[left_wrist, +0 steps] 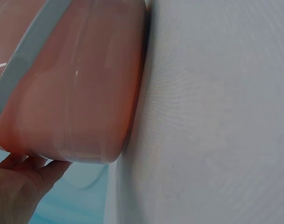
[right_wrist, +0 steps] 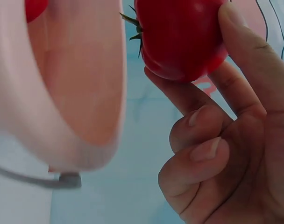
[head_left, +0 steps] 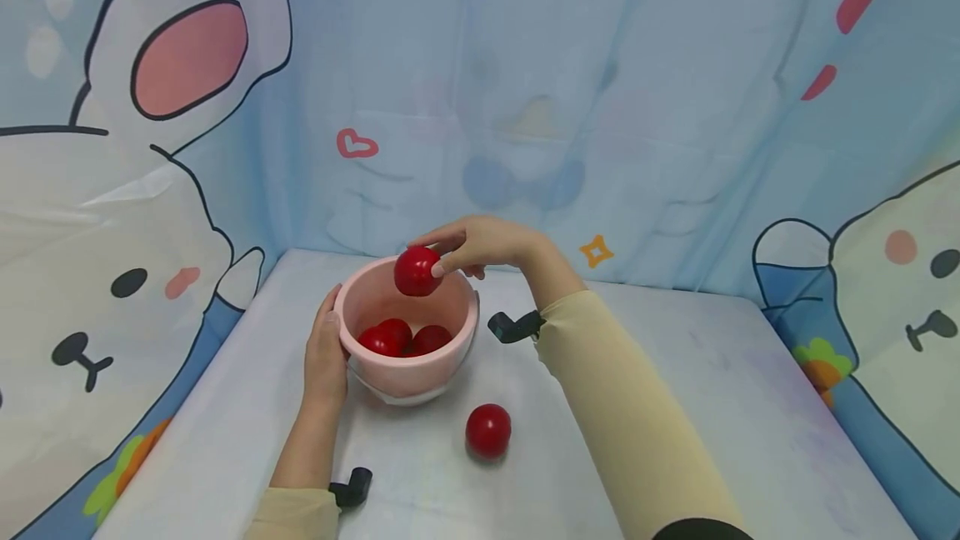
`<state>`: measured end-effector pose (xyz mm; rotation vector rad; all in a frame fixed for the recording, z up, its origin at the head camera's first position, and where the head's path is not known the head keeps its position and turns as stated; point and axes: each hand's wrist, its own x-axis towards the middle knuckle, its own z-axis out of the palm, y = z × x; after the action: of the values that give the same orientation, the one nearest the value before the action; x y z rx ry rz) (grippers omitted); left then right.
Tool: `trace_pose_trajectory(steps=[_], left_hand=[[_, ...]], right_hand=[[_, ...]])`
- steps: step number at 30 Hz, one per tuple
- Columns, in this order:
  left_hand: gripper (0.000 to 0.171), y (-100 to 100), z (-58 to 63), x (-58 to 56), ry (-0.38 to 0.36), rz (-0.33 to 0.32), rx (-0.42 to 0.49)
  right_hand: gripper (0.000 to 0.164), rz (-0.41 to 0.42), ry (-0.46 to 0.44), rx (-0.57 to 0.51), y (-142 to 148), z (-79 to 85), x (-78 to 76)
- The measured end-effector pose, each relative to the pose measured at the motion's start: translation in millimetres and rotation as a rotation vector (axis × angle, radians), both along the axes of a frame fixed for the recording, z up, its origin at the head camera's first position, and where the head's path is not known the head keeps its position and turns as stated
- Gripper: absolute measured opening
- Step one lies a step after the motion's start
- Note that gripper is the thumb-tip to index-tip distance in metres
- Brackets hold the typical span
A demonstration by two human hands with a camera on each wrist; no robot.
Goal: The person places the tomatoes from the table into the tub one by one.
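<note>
My right hand [head_left: 487, 244] pinches a red tomato [head_left: 416, 272] between thumb and fingers, above the far part of a pink bucket [head_left: 408, 373]. In the right wrist view the tomato [right_wrist: 179, 37] shows its green stem end turned toward the bucket's rim [right_wrist: 86, 156]; the ring and little fingers curl beside it without holding anything. Several tomatoes [head_left: 430, 340] lie inside the bucket. My left hand [head_left: 325, 357] rests against the bucket's left outer side, and in the left wrist view its fingers [left_wrist: 53, 172] touch the wall.
Another tomato [head_left: 488, 432] lies on the white table [head_left: 750, 423], nearer than the bucket and to its right. A pale handle [left_wrist: 27, 56] crosses the bucket's outside. Behind the table hangs a blue cartoon-print curtain [head_left: 675, 107].
</note>
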<state>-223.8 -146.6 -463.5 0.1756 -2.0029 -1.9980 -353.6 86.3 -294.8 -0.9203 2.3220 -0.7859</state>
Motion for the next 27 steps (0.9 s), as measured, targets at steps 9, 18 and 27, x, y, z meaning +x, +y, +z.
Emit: trace_pose_trajectory(steps=[9,18,27], left_hand=[[0.049,0,-0.5,0.9,-0.009,-0.009,-0.001],[0.053,7,-1.8,2.9,0.003,-0.022,-0.007],[0.052,10,-1.7,4.2,-0.001,-0.024,-0.015]], right_hand=[[0.048,0.078,-0.062,0.066,-37,-9.6,-0.5],[0.050,0.090,-0.103,0.153,-55,-19.1,1.1],[0.053,0.072,-0.146,0.193,-65,-28.4,6.6]])
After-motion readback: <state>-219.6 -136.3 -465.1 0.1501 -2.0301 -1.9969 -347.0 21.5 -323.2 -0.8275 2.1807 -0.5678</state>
